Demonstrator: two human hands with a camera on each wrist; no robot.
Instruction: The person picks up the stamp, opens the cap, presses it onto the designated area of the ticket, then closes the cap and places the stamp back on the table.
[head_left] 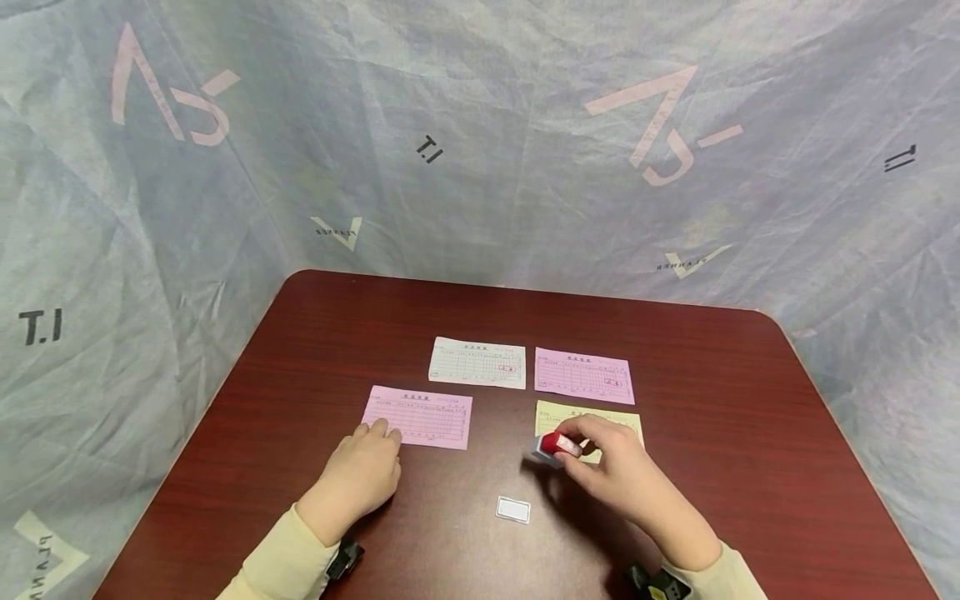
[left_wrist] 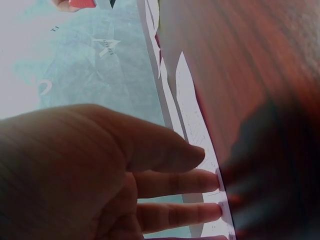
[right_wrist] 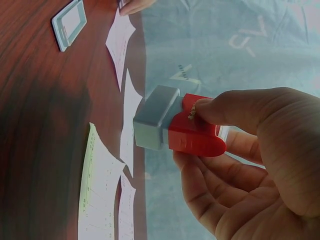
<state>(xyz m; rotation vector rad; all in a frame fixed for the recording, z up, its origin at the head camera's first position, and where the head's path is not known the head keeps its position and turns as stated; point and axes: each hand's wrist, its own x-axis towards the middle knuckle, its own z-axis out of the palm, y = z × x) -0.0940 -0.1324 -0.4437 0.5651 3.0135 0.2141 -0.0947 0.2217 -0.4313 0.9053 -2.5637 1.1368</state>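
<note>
My right hand (head_left: 617, 467) pinches a self-inking stamp (right_wrist: 192, 125) by its red body, between thumb and fingers. The stamp's grey base points left, above the table beside the yellow receipt slip (head_left: 551, 411), which the hand partly covers. On the left, the fingertips of my left hand (head_left: 363, 471) rest on the lower left corner of a pink slip (head_left: 435, 421); the left wrist view shows these fingers straight. Between the hands lies a small grey-rimmed rectangular cap (head_left: 513, 510) with a white inside.
Farther back, a white slip (head_left: 477, 363) and a second pink slip (head_left: 583, 376) lie side by side, each with a red stamped mark at the right. The dark red wooden table (head_left: 300, 333) ends at a printed grey cloth (head_left: 480, 167) hanging behind and along the sides.
</note>
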